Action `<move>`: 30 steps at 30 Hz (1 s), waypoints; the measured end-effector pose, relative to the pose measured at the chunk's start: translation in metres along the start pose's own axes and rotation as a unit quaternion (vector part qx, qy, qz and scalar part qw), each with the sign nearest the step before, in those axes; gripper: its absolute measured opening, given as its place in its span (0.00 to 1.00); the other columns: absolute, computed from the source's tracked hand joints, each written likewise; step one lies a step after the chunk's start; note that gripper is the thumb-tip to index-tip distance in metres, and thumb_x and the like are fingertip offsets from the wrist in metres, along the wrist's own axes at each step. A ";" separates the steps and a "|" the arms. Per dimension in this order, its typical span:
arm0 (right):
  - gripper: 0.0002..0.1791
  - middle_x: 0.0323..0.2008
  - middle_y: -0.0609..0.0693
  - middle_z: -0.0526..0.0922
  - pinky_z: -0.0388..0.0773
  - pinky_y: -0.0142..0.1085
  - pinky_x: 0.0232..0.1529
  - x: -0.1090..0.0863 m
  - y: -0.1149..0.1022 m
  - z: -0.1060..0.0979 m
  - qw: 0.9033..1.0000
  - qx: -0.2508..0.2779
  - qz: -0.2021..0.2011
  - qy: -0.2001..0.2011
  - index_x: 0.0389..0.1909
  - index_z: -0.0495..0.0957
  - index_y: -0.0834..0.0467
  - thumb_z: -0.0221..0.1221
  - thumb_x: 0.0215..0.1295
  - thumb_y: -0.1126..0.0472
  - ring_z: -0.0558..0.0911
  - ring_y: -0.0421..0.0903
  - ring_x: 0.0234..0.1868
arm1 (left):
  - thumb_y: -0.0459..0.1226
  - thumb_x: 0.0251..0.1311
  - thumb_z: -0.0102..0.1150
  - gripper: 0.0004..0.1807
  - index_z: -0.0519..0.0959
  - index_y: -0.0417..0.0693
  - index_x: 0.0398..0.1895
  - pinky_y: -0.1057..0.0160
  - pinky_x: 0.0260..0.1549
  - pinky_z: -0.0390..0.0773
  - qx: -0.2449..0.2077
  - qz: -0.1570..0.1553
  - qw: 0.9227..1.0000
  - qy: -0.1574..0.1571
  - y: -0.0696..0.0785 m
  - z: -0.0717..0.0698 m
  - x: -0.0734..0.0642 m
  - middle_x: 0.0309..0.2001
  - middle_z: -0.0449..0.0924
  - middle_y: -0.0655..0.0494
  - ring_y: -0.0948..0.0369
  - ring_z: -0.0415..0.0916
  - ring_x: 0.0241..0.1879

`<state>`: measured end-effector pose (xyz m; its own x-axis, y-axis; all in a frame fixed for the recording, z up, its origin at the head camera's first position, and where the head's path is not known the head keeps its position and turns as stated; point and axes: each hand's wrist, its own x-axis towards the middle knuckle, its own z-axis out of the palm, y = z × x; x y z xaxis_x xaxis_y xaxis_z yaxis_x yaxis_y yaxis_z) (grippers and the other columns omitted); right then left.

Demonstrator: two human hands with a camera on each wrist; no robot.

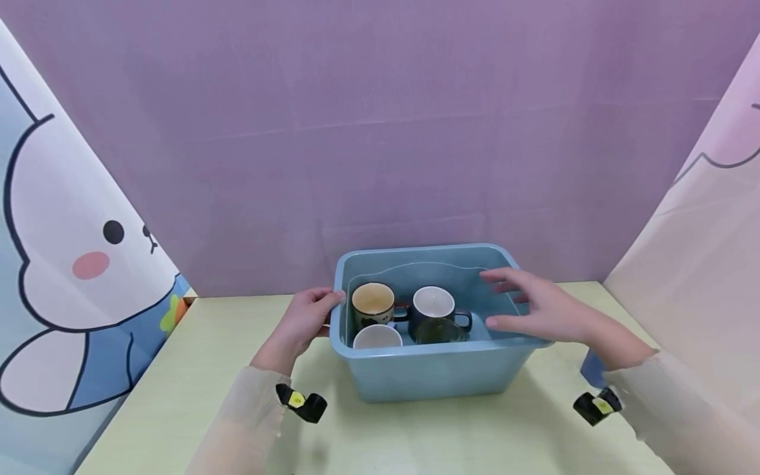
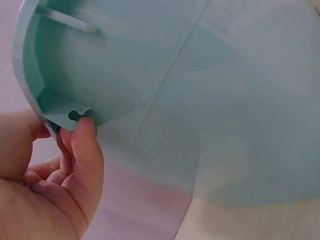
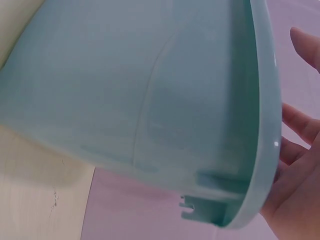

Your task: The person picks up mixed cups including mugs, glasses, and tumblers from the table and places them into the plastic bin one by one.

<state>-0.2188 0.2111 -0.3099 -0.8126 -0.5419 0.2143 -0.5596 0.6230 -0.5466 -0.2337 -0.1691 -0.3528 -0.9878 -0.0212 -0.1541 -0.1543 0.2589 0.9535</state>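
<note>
A blue plastic bin (image 1: 433, 376) stands on the table with several cups inside. My left hand (image 1: 305, 320) grips its left rim, thumb on top and fingers curled underneath; in the left wrist view the fingertips (image 2: 86, 135) press beneath the rim's lip. Over the right rim, my right hand (image 1: 543, 307) reaches into the bin's opening with fingers spread, holding nothing. Toward the bin's left side are a patterned mug with a cream inside (image 1: 373, 300) and a white cup (image 1: 377, 336). Beside them stand a dark mug with a white inside (image 1: 433, 302) and a dark see-through cup (image 1: 441, 331).
The pale table (image 1: 237, 369) ends at a purple cloth backdrop (image 1: 380, 145). Printed curtains hang on the left (image 1: 65, 277) and right (image 1: 706, 264). A small blue object (image 1: 592, 368) lies partly hidden behind my right forearm.
</note>
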 end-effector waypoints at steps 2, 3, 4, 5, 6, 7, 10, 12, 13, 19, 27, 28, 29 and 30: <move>0.38 0.63 0.54 0.70 0.75 0.55 0.54 -0.003 0.000 -0.002 1.000 -0.002 -0.002 0.006 0.66 0.63 0.56 0.66 0.56 0.50 0.75 0.57 0.59 | 0.47 0.66 0.52 0.21 0.76 0.43 0.54 0.61 0.33 0.84 0.003 0.000 1.000 0.001 0.000 0.000 0.001 0.38 0.79 0.47 0.59 0.79 0.30; 0.38 0.63 0.54 0.70 0.75 0.55 0.54 -0.004 0.000 -0.003 1.000 -0.002 -0.003 0.009 0.66 0.63 0.56 0.66 0.56 0.50 0.75 0.57 0.58 | 0.47 0.66 0.52 0.21 0.76 0.43 0.54 0.61 0.33 0.83 0.004 0.000 1.000 0.001 0.000 0.000 0.001 0.38 0.79 0.47 0.59 0.79 0.30; 0.37 0.63 0.54 0.70 0.74 0.55 0.54 -0.005 0.000 -0.004 1.000 -0.001 -0.004 0.011 0.66 0.63 0.56 0.66 0.57 0.51 0.75 0.58 0.58 | 0.47 0.66 0.52 0.21 0.76 0.43 0.54 0.61 0.33 0.83 0.004 0.000 1.000 0.001 0.000 0.000 0.001 0.38 0.79 0.47 0.59 0.79 0.30; 0.37 0.63 0.55 0.70 0.74 0.55 0.54 -0.007 -0.001 -0.005 1.000 0.000 -0.005 0.013 0.66 0.63 0.57 0.66 0.57 0.52 0.75 0.57 0.58 | 0.47 0.66 0.52 0.21 0.76 0.43 0.54 0.61 0.33 0.83 0.004 -0.001 1.000 0.002 0.000 0.000 0.001 0.38 0.79 0.47 0.59 0.79 0.30; 0.37 0.63 0.55 0.70 0.74 0.55 0.54 -0.008 -0.001 -0.006 1.000 0.000 -0.006 0.016 0.66 0.63 0.57 0.66 0.57 0.52 0.75 0.57 0.58 | 0.47 0.66 0.52 0.21 0.76 0.43 0.54 0.61 0.33 0.83 0.004 -0.002 1.000 0.001 0.000 0.001 0.001 0.38 0.79 0.47 0.59 0.79 0.30; 0.37 0.63 0.55 0.70 0.74 0.55 0.54 -0.009 -0.001 -0.007 1.000 0.001 -0.007 0.019 0.65 0.63 0.57 0.66 0.57 0.53 0.75 0.58 0.58 | 0.47 0.66 0.52 0.21 0.76 0.43 0.54 0.61 0.33 0.83 0.003 -0.002 1.000 0.001 0.000 0.001 0.001 0.38 0.79 0.47 0.59 0.79 0.30; 0.36 0.63 0.53 0.70 0.74 0.55 0.54 -0.014 -0.002 -0.010 1.000 -0.001 -0.004 0.025 0.66 0.64 0.55 0.65 0.57 0.53 0.75 0.57 0.57 | 0.46 0.66 0.52 0.21 0.76 0.43 0.54 0.61 0.33 0.84 -0.001 -0.002 1.000 -0.001 0.000 0.000 0.001 0.38 0.79 0.47 0.59 0.80 0.31; 0.35 0.63 0.51 0.70 0.74 0.53 0.53 -0.016 -0.002 -0.011 1.000 -0.001 0.000 0.028 0.66 0.64 0.53 0.65 0.58 0.53 0.75 0.56 0.58 | 0.46 0.66 0.52 0.21 0.76 0.43 0.55 0.61 0.33 0.84 -0.003 -0.002 1.000 -0.001 0.000 0.000 0.001 0.38 0.79 0.47 0.59 0.80 0.31; 0.35 0.63 0.51 0.69 0.75 0.52 0.53 -0.018 -0.003 -0.012 1.000 0.000 0.001 0.029 0.66 0.63 0.52 0.65 0.58 0.53 0.75 0.56 0.58 | 0.46 0.66 0.52 0.21 0.76 0.43 0.55 0.61 0.33 0.84 -0.004 -0.002 1.000 -0.002 0.000 0.000 0.001 0.38 0.79 0.47 0.59 0.80 0.31; 0.36 0.63 0.51 0.69 0.77 0.40 0.52 -0.025 -0.001 -0.016 0.999 -0.007 -0.002 0.044 0.66 0.63 0.52 0.66 0.57 0.55 0.74 0.54 0.57 | 0.46 0.66 0.52 0.21 0.75 0.43 0.56 0.61 0.33 0.84 -0.004 -0.007 1.000 0.001 0.000 0.000 0.001 0.38 0.79 0.47 0.59 0.80 0.30; 0.35 0.62 0.52 0.71 0.74 0.26 0.51 -0.035 0.006 -0.021 0.997 -0.023 0.008 0.073 0.65 0.65 0.49 0.67 0.56 0.56 0.76 0.39 0.56 | 0.46 0.66 0.52 0.21 0.76 0.43 0.55 0.61 0.34 0.84 -0.005 -0.009 1.000 0.001 0.000 0.000 0.001 0.40 0.79 0.46 0.58 0.80 0.31; 0.35 0.62 0.52 0.71 0.74 0.24 0.50 -0.036 0.006 -0.022 0.997 -0.023 0.007 0.078 0.65 0.65 0.49 0.67 0.56 0.57 0.75 0.35 0.56 | 0.46 0.66 0.52 0.21 0.76 0.44 0.55 0.61 0.34 0.83 -0.004 -0.009 1.000 0.001 0.000 0.000 0.001 0.40 0.79 0.46 0.58 0.80 0.31; 0.35 0.62 0.52 0.72 0.73 0.23 0.50 -0.037 0.007 -0.022 0.996 -0.023 0.006 0.085 0.64 0.66 0.49 0.67 0.55 0.57 0.74 0.31 0.55 | 0.47 0.66 0.52 0.21 0.76 0.43 0.55 0.61 0.34 0.83 -0.004 -0.009 1.000 0.001 0.000 0.000 0.001 0.39 0.79 0.47 0.58 0.80 0.31; 0.35 0.61 0.52 0.72 0.72 0.21 0.49 -0.038 0.008 -0.023 0.996 -0.022 0.004 0.089 0.64 0.66 0.49 0.67 0.55 0.58 0.73 0.28 0.54 | 0.47 0.66 0.52 0.21 0.76 0.43 0.55 0.61 0.34 0.83 -0.004 -0.009 1.000 0.001 0.000 0.000 0.001 0.39 0.79 0.47 0.58 0.80 0.31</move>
<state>-0.1959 0.2499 -0.3044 -0.8306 -0.4312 0.3524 -0.5568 0.6533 -0.5131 -0.2345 -0.1690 -0.3533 -0.9850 -0.0284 -0.1703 -0.1719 0.2499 0.9529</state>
